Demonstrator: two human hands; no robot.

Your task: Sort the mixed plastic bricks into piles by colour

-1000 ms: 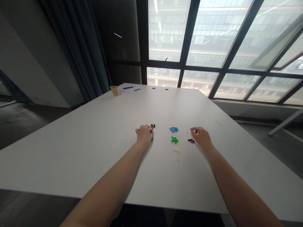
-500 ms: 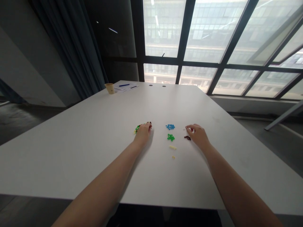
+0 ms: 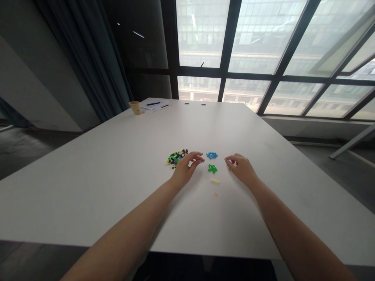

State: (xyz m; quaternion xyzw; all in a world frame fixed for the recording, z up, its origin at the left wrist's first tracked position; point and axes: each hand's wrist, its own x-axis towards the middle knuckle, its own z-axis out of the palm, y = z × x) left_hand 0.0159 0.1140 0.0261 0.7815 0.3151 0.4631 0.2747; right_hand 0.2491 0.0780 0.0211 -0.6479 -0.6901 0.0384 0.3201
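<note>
My left hand [image 3: 187,166] is between a mixed pile of small coloured pieces [image 3: 175,159] and a small heap of blue pieces [image 3: 211,155]. Its fingertips pinch a tiny blue piece [image 3: 202,161], with the index finger lifted a little above. My right hand [image 3: 240,166] is on the other side of the blue heap, its thumb and fingertips closed together low over the table; whatever they hold is too small to make out. Between the hands lie green pieces [image 3: 212,168], a short row of pale yellow pieces [image 3: 215,181] and a few orange-yellow bits [image 3: 216,193].
The white table [image 3: 117,187] carries a paper cup [image 3: 136,108] at the far left, next to papers [image 3: 150,105] with a blue pen [image 3: 154,104]. Two small dark discs [image 3: 203,104] sit near the far edge. Windows rise behind the table.
My left hand has moved right from the mixed pile towards the blue heap, uncovering the pile and showing a blue piece at its fingertips. My right hand has shifted slightly left; the dark brown pieces are now hidden.
</note>
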